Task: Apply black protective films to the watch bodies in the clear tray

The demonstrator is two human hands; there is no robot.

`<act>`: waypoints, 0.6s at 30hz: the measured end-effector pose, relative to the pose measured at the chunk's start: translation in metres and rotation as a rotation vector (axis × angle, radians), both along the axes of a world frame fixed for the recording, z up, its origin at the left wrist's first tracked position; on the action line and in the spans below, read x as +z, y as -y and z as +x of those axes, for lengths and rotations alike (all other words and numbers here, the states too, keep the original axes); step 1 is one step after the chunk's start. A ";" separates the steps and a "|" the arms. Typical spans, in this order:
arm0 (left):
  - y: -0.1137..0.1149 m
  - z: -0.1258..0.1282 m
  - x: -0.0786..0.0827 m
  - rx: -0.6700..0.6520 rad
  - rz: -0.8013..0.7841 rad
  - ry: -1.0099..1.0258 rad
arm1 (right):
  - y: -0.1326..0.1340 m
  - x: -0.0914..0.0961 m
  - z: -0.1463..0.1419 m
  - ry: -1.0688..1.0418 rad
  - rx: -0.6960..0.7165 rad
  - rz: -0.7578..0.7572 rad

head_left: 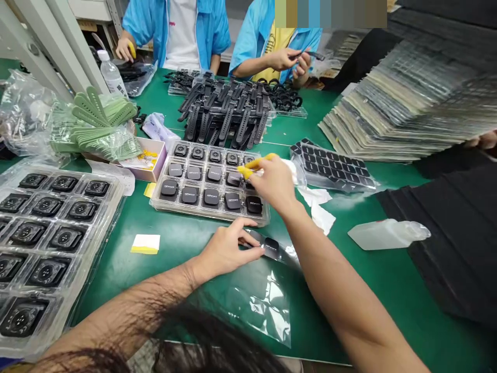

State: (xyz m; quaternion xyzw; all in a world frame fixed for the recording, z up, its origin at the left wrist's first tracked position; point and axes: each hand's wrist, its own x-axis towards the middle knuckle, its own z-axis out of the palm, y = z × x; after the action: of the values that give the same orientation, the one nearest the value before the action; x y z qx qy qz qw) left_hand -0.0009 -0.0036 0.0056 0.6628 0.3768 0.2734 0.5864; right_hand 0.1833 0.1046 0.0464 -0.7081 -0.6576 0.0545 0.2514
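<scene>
My left hand [229,247] rests on the green table, its fingers pinched on a clear plastic bag [267,290] with a black watch body [271,244] inside it. My right hand [272,181], with yellow finger cots on two fingertips, reaches over the clear tray [163,203] of black watch bodies. Its fingers are closed on a watch body [250,182] at the tray's right side, with a white wipe bunched behind them.
A larger tray of watch bodies [42,233] lies at left. Black straps [225,111], green straps [97,124], a pink box [149,173], a clear bottle [388,234], stacked trays [407,109] and a key-like tray [334,166] surround. Two people in blue work opposite.
</scene>
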 end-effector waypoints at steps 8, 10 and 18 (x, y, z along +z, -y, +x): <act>0.001 0.002 -0.004 -0.018 0.035 -0.016 | 0.010 -0.007 0.022 0.192 -0.039 -0.199; 0.001 0.001 -0.004 -0.008 0.052 -0.009 | 0.004 -0.004 0.025 0.081 0.016 -0.225; 0.000 0.000 0.001 0.041 0.003 0.015 | 0.085 -0.007 0.011 -0.783 0.125 -0.100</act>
State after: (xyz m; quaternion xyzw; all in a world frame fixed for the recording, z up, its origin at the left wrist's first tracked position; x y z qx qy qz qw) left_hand -0.0004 -0.0039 0.0067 0.6538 0.3854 0.2907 0.5827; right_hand 0.1943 0.0194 0.0397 -0.6038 -0.5503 0.3676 0.4443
